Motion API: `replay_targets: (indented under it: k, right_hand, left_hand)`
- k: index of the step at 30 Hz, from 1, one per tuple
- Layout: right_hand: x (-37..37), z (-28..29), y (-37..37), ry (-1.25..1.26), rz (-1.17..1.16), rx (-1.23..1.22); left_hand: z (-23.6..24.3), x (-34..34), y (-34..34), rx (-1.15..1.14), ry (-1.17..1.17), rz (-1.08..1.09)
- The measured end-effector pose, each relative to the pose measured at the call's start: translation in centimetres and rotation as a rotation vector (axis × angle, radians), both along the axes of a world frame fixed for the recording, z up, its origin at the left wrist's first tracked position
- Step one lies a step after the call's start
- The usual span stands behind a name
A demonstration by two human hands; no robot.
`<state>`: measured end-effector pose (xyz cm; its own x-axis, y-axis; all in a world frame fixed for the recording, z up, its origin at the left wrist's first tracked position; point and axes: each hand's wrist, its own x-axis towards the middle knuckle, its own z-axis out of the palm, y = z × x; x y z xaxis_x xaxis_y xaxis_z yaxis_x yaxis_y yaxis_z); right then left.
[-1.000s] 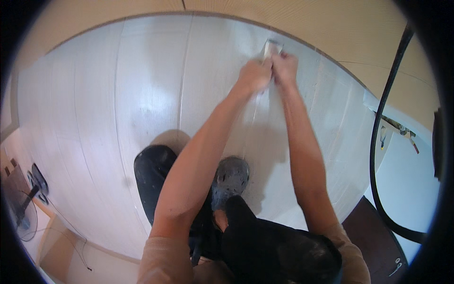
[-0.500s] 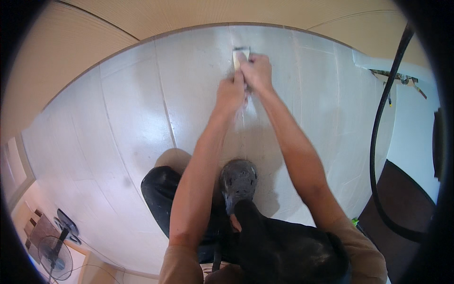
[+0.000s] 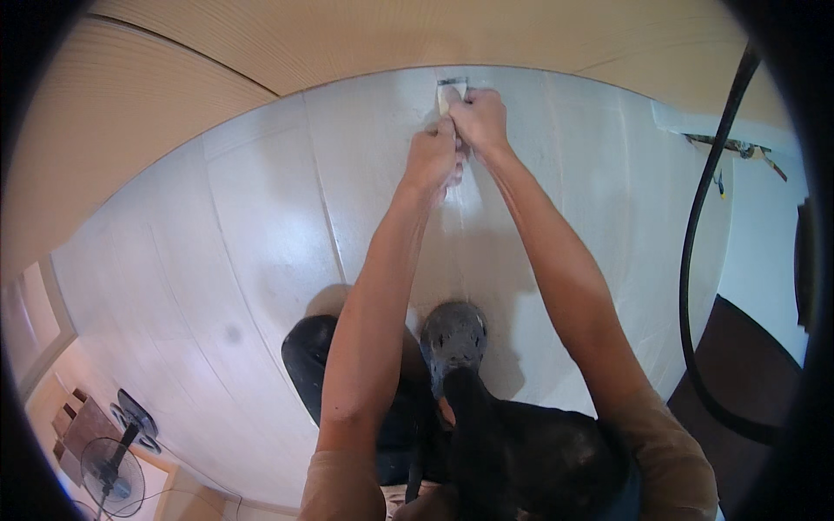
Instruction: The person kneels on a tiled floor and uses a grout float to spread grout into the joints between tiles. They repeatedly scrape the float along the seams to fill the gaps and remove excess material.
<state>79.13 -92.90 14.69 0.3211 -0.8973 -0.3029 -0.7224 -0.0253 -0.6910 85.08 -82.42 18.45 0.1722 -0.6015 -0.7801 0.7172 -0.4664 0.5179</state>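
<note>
In both hands (image 3: pixel 480 120), a scraper (image 3: pixel 444 94)

Tool (image 3: pixel 444 99): body pale, smooth, matt; far edge a thin dark strip, metallic look, material not certain.
Floor (image 3: pixel 261 195): whitish boards, smooth, semi-gloss with soft light patches; thin seams, faint chalky streaks.
Wood facing (image 3: pixel 365 39): light timber look, fine grain lines, low sheen.
Shoe (image 3: pixel 455 334): grey, moulded, rubber or plastic look; matt, pierced, dusty.
Trousers (image 3: pixel 539 434): black cloth, matt, pale smudges.
Sleeve (image 3: pixel 669 447): tan cloth, matt, soft folds.
Cable (image 3: pixel 684 295): black, smooth, rubber-like, slight sheen.
Fan (image 3: pixel 111 476): fine see-through mesh guard; material unclear.
Brown panel (image 3: pixel 738 356): dark, flat, mostly matt.
</note>
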Motion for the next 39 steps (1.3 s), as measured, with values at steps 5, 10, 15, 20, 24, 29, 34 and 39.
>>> replay_targets:
  k: [5,10,15,20,24,29,34,39]
  right_hand:
    - [4.0,-1.0,-4.5,-0.178,-0.069,-0.180]
    - [2.2,-0.8,-2.3,-0.136,-0.065,0.049]
    - [-9.1,5.1,10.7,-0.322,-0.191,0.178]
    - [-20.9,6.6,15.3,-0.404,-0.512,0.303]
    - [-23.0,6.8,15.3,-0.481,-0.575,0.359]
    - [-20.3,7.2,14.8,-0.514,-0.366,0.369]
    - [-18.6,11.9,10.3,-0.268,-0.097,0.193]
    - [-16.0,9.6,8.4,-0.056,0.103,-0.008]
  left_hand:
    - [-1.7,2.9,-3.9,-0.182,-0.106,0.011]
    - [-1.8,2.3,-2.4,-0.080,-0.342,-0.087]
    - [3.8,-7.3,11.4,-0.049,-0.481,-0.389]
    - [10.1,-7.7,24.7,-0.134,-1.008,-0.152]
    - [8.7,1.5,31.7,0.153,-1.287,0.267]
    - [0.6,9.2,47.2,0.597,-1.739,0.010]
    - [-6.0,6.7,52.0,0.638,-1.842,-0.225]
    - [-5.6,7.5,54.0,0.590,-1.779,-0.177]
